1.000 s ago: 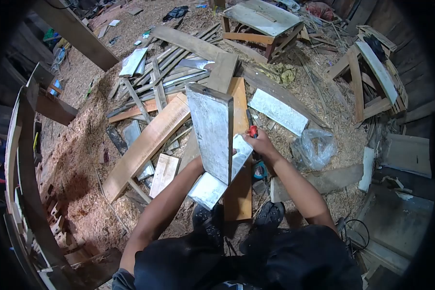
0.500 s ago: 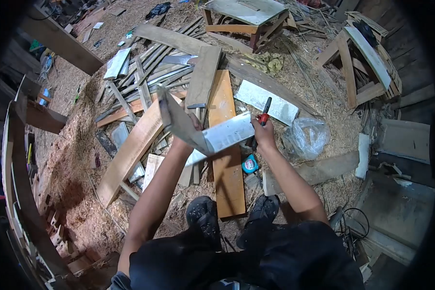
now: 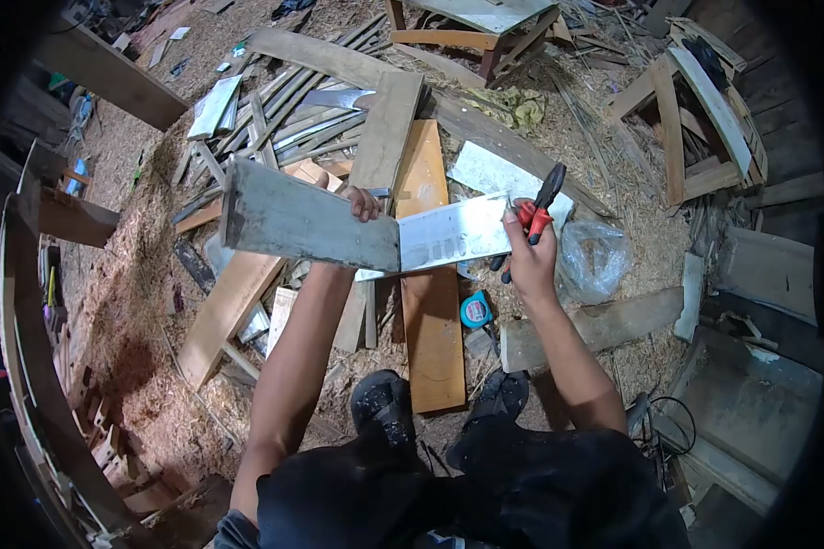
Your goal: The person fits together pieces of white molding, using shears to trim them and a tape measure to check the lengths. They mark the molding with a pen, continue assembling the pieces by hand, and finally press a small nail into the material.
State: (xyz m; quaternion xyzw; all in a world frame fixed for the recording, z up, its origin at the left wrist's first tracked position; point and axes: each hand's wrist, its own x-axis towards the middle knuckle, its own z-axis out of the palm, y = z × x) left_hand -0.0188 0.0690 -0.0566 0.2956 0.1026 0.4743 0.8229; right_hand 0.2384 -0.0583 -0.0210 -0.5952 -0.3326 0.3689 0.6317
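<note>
My left hand grips a grey, weathered board near its right end, with fingertips curled over the upper edge. This board meets a white-faced board at an angle, their ends touching. My right hand is closed around red-and-black pliers, jaws pointing up, while its thumb presses at the white board's far end. Below the boards, an orange-brown plank lies on the ground between my feet, and a teal tape measure rests beside it.
Ahead lies a heap of wood strips with a handsaw on it. A clear plastic bag is on the right. Farther off stand a low wooden table and a wooden frame. Wood shavings cover the floor.
The grey board has swung left and tilted so its broad face shows. My right hand has shifted right with the pliers and the white board's end.
</note>
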